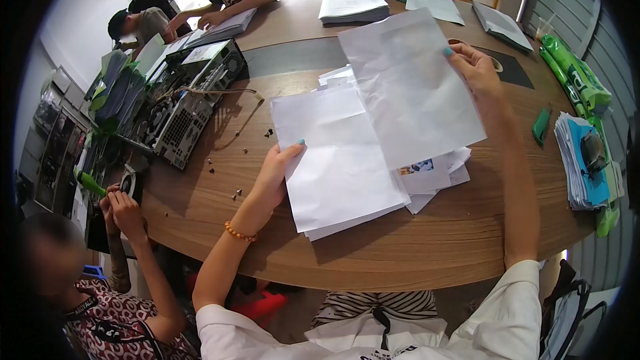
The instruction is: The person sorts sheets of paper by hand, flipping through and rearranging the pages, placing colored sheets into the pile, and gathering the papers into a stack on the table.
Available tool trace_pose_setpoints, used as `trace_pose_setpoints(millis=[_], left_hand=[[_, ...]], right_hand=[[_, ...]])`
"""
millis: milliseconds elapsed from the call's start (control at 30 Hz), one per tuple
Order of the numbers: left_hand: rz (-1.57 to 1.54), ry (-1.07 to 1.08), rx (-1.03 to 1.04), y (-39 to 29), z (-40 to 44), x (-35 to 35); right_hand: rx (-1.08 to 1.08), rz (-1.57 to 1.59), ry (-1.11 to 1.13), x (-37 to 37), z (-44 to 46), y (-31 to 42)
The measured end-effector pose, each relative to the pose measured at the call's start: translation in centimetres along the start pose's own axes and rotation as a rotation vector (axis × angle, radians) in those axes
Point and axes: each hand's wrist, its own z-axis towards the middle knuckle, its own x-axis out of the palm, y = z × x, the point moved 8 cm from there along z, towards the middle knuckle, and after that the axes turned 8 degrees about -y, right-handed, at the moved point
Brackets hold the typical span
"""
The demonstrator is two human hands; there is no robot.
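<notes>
My left hand point(277, 170) grips the left edge of a small stack of white paper sheets point(337, 167), thumb on top. In my right hand point(477, 70) is a single white sheet of paper point(413, 93), pinched at its upper right edge and raised over the table. That sheet overlaps the right side of the stack. Beneath both lies a loose pile of papers point(437, 180), one with a small colour picture. The lower sheets of the pile are mostly hidden.
An opened computer case point(200, 110) stands at the left, with several screws point(245, 151) near it. At the right are a clipped paper stack point(580, 163), a green stapler-like object point(541, 127) and green packages point(577, 77). A co-worker's hands point(123, 210) hold a green-handled tool point(91, 183).
</notes>
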Motion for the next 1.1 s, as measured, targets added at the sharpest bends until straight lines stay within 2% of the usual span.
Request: trace_pose_setpoints(millis=[100, 267, 300, 367, 500, 567, 600, 633, 700, 733, 800, 833, 900, 933, 1067, 1100], left_hand=[[0.021, -0.026, 0.004, -0.4, 0.0, -0.3], [-0.053, 0.021, 0.017, 0.2, 0.7, -0.6], [-0.051, 0.019, 0.018, -0.1, 0.4, -0.2], [-0.357, 0.049, -0.075, -0.7, -0.6, 1.2], [-0.255, 0.040, -0.053, -0.4, -0.5, 0.9], [0.001, -0.012, 0.009, 0.6, 0.5, -0.5], [0.003, 0.000, 0.004, 0.6, 0.5, -0.5], [0.020, -0.016, 0.013, 0.5, 0.6, -0.6], [0.027, -0.023, 0.019, 0.5, 0.5, -0.6], [0.018, -0.031, 0.020, 0.5, 0.5, -0.5], [0.009, -0.039, 0.027, 0.5, 0.7, -0.6], [0.009, -0.032, 0.027, 0.6, 0.7, -0.6], [-0.013, -0.011, 0.033, 0.3, 0.5, -0.3], [-0.010, -0.008, 0.032, 0.2, 0.5, -0.2], [0.010, -0.033, 0.026, 0.3, 0.5, -0.5], [0.008, -0.025, 0.028, 0.3, 0.6, -0.5]], right_hand=[[0.061, 0.027, 0.036, 2.0, -0.4, -1.5], [0.073, -0.241, 0.105, 6.3, -2.7, -3.8], [0.014, -0.311, 0.151, 7.4, -3.5, -3.7], [-0.044, -0.378, 0.197, 8.8, -4.9, -3.5], [0.001, -0.349, 0.276, 10.8, -6.7, -3.6], [-0.003, -0.468, 0.370, 11.3, -7.4, -3.4], [0.099, -0.441, 0.441, 11.3, -7.3, -3.4], [0.104, -0.448, 0.431, 10.4, -6.2, -3.8], [-0.076, -0.471, 0.202, 6.5, -2.8, -3.4], [-0.076, -0.481, 0.197, 5.0, -2.1, -3.6], [-0.151, -0.805, 0.043, 1.9, -1.0, -2.9], [-0.150, -0.809, 0.037, 1.4, -1.1, -2.9], [0.039, -0.835, 0.148, 0.9, -1.5, -4.5], [0.054, -0.832, 0.223, 1.3, -1.5, -5.0], [0.005, -0.892, 0.206, 1.6, -1.6, -5.2], [-0.040, -0.759, 0.202, 1.7, -1.7, -4.7]])
